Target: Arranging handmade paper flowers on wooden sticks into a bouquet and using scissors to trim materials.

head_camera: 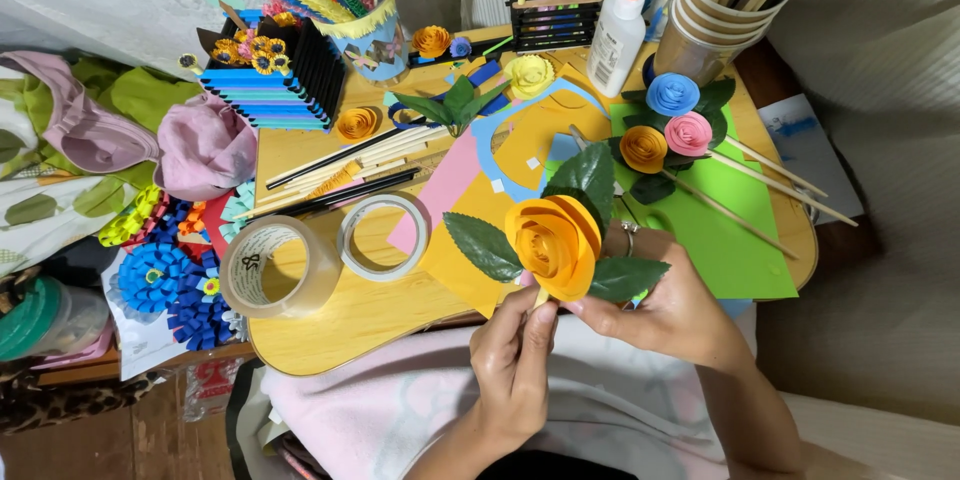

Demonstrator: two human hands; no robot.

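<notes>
I pinch the stem under the orange paper rose with my left hand while my right hand grips its green leaves above the counter, bloom and leaves seemingly joined, three finished roses lying beyond.

Tape rolls leftward (table crowded)
</notes>
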